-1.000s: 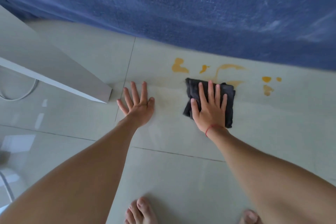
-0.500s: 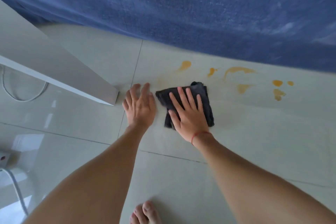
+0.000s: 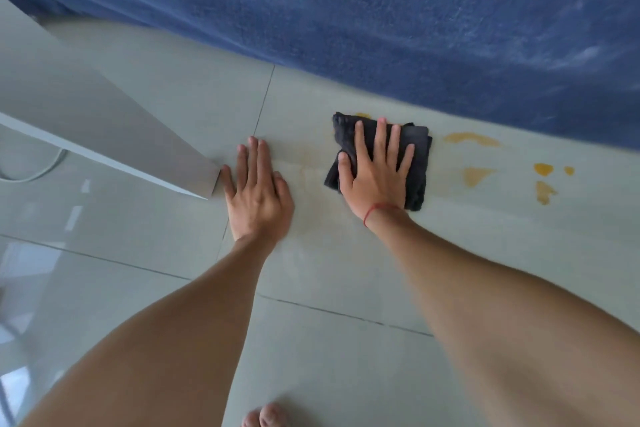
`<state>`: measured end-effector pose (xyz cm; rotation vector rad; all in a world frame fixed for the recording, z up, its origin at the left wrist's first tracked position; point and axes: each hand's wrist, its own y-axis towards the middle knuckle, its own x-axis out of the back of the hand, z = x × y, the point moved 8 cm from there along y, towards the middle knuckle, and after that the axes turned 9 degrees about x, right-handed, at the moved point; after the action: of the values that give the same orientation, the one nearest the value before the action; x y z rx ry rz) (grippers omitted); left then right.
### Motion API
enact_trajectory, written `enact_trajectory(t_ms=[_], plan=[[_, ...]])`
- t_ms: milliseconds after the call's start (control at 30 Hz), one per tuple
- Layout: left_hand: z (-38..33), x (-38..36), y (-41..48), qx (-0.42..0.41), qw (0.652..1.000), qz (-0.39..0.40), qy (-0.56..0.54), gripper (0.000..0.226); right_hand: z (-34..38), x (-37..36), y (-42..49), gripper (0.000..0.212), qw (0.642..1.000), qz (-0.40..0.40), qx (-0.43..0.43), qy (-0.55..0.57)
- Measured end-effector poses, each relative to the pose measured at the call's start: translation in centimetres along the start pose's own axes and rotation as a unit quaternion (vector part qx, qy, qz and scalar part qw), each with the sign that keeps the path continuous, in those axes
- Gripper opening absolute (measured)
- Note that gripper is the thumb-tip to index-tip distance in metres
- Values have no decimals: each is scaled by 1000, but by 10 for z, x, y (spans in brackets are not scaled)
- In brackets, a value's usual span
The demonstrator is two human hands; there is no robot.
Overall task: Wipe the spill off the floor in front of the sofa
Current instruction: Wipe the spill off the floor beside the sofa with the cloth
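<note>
A folded dark grey cloth lies on the pale tiled floor just in front of the blue sofa. My right hand presses flat on the cloth, fingers spread. Orange spill patches lie to the right of the cloth, with smaller drops farther right. A faint yellowish smear marks the floor between my hands. My left hand rests flat on the bare floor, fingers together, holding nothing.
A white furniture panel slants in from the left, its corner touching my left hand. A white cable curves behind it. My bare toes show at the bottom edge.
My right hand slid the cloth left toward my left hand, then back right and up toward the sofa. The leftmost orange patches are now smeared away or under the cloth.
</note>
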<state>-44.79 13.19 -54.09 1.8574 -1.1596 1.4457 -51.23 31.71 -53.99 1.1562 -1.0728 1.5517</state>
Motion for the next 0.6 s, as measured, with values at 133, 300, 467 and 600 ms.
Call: enact_trajectory(t_ms=[133, 300, 467, 600], plan=[[-1, 3, 0, -15, 1000, -6, -11, 66, 59, -9, 9, 60, 994, -1, 107, 2], [-2, 7, -1, -22, 999, -1, -23, 69, 65, -11, -39, 55, 976, 4, 220, 8], [-2, 9, -2, -17, 999, 2, -31, 70, -22, 0, -57, 55, 983, 19, 179, -22], [0, 4, 0, -9, 1000, 3, -16, 67, -49, 8, -23, 62, 997, 20, 70, -24]])
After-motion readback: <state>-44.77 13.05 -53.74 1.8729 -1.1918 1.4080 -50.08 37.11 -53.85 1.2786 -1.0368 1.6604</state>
